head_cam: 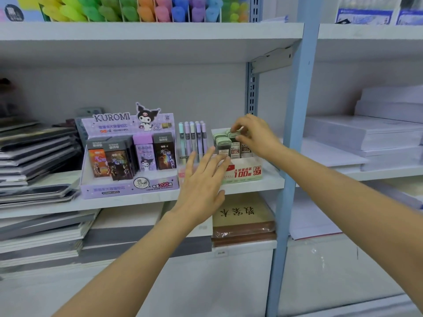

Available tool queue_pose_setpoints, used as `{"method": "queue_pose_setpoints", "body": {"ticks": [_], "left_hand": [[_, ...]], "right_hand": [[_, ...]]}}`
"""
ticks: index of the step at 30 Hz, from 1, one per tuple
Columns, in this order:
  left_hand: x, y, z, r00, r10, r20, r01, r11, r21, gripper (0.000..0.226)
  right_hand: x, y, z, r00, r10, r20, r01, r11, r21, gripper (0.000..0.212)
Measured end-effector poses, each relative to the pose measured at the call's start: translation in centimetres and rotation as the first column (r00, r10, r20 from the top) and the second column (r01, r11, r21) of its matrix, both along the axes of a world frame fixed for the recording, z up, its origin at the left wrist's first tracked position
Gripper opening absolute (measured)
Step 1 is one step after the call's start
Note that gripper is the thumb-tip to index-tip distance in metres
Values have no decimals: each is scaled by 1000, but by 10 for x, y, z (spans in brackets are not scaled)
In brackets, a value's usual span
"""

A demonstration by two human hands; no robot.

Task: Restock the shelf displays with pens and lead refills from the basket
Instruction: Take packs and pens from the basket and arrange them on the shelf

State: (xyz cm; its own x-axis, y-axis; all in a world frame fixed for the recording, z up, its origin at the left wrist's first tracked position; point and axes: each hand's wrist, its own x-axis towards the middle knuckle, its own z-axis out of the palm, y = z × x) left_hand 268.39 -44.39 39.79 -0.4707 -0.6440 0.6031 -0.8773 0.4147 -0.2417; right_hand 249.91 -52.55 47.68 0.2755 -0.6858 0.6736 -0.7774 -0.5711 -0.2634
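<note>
On the middle shelf stands a small white display box [246, 173] with red print, filled with green-capped lead refill cases [223, 145]. My right hand [253, 133] is over the back row, fingertips pinched on the cap of one refill case [234, 134]. My left hand [202, 179] is spread flat in front of the box's left side, holding nothing. Left of the box stand several pastel pens [193, 140] upright in a clear holder. Further left is the purple Kuromi display [128, 156] with boxed lead refills. No basket is in view.
Stacks of notebooks [34, 161] lie at the shelf's left. A blue upright post [295, 133] bounds the shelf on the right, with white paper reams [370, 133] beyond. Coloured highlighters [142, 8] fill the shelf above. More paper pads lie on the shelf below.
</note>
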Motion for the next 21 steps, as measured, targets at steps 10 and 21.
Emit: {"method": "queue_pose_setpoints", "body": {"ticks": [10,21], "left_hand": [[22,27,-32,970,-176,-170,167,984,-67,49],[90,86,-285,903,204,-379,16,864,503,34]], "right_hand": [[20,68,-47,970,204,135,-159,945,-286,13],[86,110,-333,932,357,57,-304,688,659,13]]}}
